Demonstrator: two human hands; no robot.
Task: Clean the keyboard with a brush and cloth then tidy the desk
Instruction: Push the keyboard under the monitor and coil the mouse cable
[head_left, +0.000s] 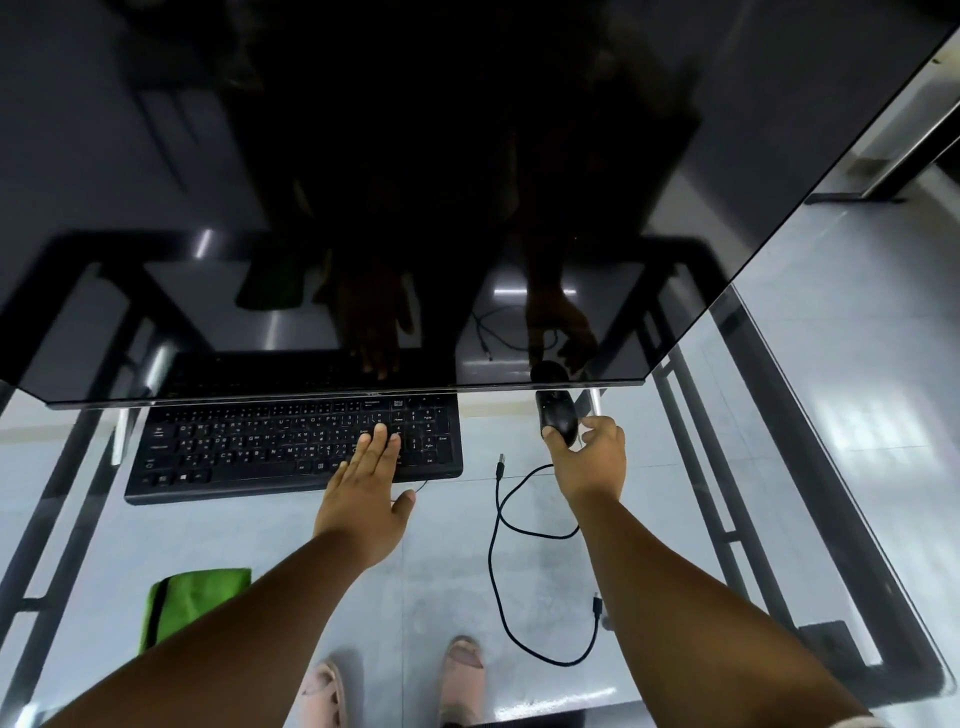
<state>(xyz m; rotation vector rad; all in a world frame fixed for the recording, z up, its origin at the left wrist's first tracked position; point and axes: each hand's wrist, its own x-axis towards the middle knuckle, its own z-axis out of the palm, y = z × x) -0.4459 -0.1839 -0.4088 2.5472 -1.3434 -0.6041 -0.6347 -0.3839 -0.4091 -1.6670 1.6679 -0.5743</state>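
the monitor (415, 182) fills the far half of my view, dark, over a glass desk (810, 395). the keyboard (249, 447) lies below it, left of centre, long axis running left to right. my left hand (366, 483) rests flat and released on its right end. my right hand (592, 457) curls round the mouse (557, 422), far right of the keys, grasping it. a loose cable (498, 551) snakes near, between my arms. the green cloth (192, 603) sits near left, closer to my left arm. i see no brush.
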